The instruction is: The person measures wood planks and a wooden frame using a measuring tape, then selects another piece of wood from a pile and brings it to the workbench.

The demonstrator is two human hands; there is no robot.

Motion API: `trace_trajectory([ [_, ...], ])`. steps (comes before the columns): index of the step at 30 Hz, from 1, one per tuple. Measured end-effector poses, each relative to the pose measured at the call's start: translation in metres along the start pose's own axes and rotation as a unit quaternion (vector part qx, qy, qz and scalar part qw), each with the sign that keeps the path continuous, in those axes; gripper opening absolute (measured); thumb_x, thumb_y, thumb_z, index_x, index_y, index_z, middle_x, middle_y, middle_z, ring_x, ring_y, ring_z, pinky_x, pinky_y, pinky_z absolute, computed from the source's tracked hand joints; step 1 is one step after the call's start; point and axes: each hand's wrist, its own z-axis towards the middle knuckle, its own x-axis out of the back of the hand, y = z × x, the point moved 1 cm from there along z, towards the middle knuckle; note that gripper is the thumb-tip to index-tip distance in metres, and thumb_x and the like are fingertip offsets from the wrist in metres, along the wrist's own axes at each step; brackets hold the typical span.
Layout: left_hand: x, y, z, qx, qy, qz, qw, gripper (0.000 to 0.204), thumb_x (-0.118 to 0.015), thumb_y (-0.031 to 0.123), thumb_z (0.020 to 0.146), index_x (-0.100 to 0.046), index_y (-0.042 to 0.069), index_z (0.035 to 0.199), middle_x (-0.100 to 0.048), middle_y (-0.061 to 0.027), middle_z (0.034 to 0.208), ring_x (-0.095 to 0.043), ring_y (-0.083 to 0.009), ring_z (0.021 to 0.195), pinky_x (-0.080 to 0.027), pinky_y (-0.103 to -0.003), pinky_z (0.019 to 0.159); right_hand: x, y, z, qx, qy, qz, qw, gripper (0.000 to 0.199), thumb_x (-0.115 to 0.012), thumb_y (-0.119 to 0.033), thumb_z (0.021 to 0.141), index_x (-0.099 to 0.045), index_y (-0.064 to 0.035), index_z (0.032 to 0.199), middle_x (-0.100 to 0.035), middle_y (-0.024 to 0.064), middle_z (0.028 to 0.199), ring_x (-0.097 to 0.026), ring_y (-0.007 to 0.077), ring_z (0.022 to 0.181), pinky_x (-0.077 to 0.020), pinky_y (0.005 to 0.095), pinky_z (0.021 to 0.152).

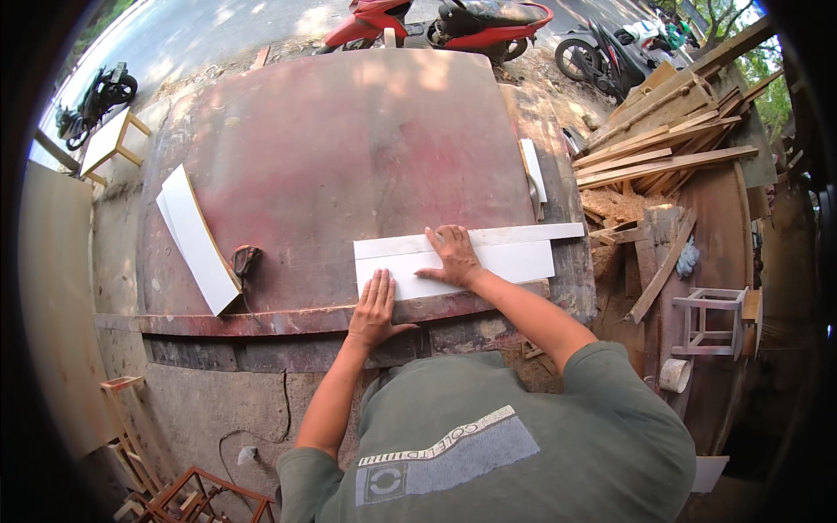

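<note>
A white board (497, 261) lies along the near edge of the worktable (340, 157), with a narrow white strip (532, 234) along its far side. The strip reaches past the board's right end. My left hand (377, 315) rests flat on the board's near left corner, fingers stretched out and thumb apart. Across the strip and board my right hand (453, 259) is spread, fingertips on the strip and thumb on the board. Both hands are open. To the left lie overlapping white boards (196, 240), beside a small orange and black tool (247, 260) whose kind I cannot make out.
More white pieces (534, 170) lie at the table's right edge. Beyond it are piled wooden strips (663, 157), sawdust (623, 207) and a small stool frame (711, 321). A red motorbike (488, 30) stands past the far edge. A cable (286, 410) hangs at the near side.
</note>
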Motion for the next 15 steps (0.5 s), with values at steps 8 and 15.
trace_trajectory([
  [8, -0.001, -0.034, 0.049, 0.001, -0.002, 0.011, 1.000, 0.119, -0.079, 0.073, 0.070, -0.048, -0.016, 0.144, -0.039, -0.0329, 0.159, -0.033, -0.0442, 0.152, -0.030, -0.052, 0.125, -0.012, 0.037, 0.046, -0.001, 0.003, -0.018, 1.000, 0.102, -0.067, -0.079, 0.080, -0.058, 0.0048, 0.138, -0.052, 0.0203, 0.119, -0.050, 0.0366, 0.117, -0.0361, 0.0503, 0.107],
  [15, -0.007, -0.050, 0.077, 0.008, -0.007, 0.001, 1.000, 0.120, -0.080, 0.073, 0.069, -0.049, -0.015, 0.143, -0.040, -0.0324, 0.158, -0.034, -0.0438, 0.152, -0.031, -0.053, 0.124, -0.022, 0.060, 0.067, -0.015, -0.015, -0.012, 1.000, 0.102, -0.067, -0.078, 0.080, -0.057, 0.0037, 0.140, -0.053, 0.0209, 0.124, -0.051, 0.0382, 0.121, -0.0359, 0.0518, 0.110],
])
